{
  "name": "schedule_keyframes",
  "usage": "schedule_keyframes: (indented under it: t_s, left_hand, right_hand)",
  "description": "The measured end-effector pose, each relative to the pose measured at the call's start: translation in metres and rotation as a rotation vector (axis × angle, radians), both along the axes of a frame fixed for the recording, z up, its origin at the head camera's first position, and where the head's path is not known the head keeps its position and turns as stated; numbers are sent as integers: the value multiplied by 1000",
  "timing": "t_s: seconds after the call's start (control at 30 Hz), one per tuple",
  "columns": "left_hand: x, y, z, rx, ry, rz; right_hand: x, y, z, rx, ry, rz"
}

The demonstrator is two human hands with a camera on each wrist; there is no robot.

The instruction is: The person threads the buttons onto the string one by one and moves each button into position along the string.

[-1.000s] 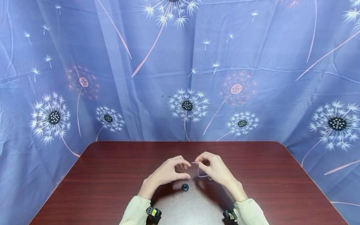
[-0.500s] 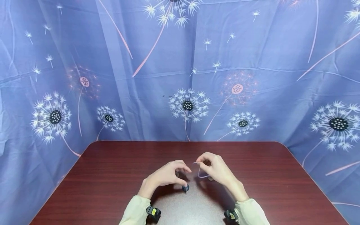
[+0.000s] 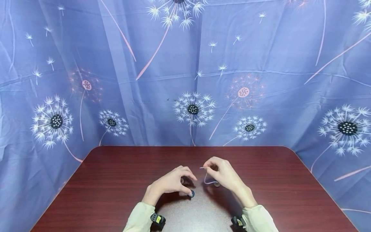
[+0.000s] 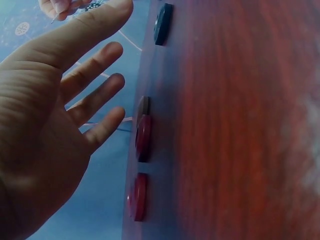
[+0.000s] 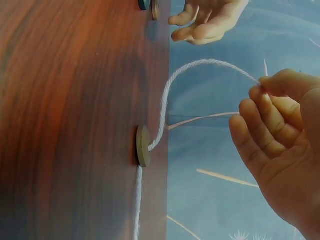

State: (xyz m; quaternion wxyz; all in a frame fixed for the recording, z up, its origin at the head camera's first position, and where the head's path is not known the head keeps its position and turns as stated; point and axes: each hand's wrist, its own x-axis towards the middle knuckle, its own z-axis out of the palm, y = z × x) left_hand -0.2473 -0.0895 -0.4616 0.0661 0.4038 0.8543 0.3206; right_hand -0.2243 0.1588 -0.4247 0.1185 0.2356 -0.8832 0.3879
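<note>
My right hand (image 3: 223, 174) pinches a white twisted cord (image 5: 172, 82) between thumb and forefinger, its pointed tip sticking out past them. From there the cord arches down to a round olive-brown button (image 5: 143, 146) lying on the table; more cord runs out from its other side. My left hand (image 3: 171, 180) hovers with loosely bent, spread fingers and holds nothing. Its thumb overlaps a dark blue-black button (image 3: 192, 194) in the head view, while the left wrist view has a gap between that thumb and the dark button (image 4: 163, 24).
Two red buttons (image 4: 143, 138) and a brownish one (image 4: 144, 104) lie on the table by my left hand. The reddish-brown wooden table (image 3: 121, 199) has rounded far corners. Behind it hangs a blue curtain (image 3: 156, 106) with dandelion prints.
My left hand has moved down, its thumb and fingers spreading wider, with the thumb now over the dark button in the head view. The right hand has shifted slightly right, still pinching the cord.
</note>
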Motion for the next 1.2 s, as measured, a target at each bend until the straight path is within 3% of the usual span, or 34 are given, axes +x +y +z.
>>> schedule_keyframes:
  t_s: [0.1,0.33,0.63,1.2]
  left_hand:
    - [1,0,0,-39,29,16]
    - [6,0,0,-130,-48,62]
    - [8,0,-1,-189,-50,80]
    - [6,2,-4,-244,63,40]
  right_hand:
    - [0,1,0,4,2,-8]
    - [0,1,0,7,6,7]
    - [0,2,1,4,1,14]
    - [0,3,0,12,-1,23]
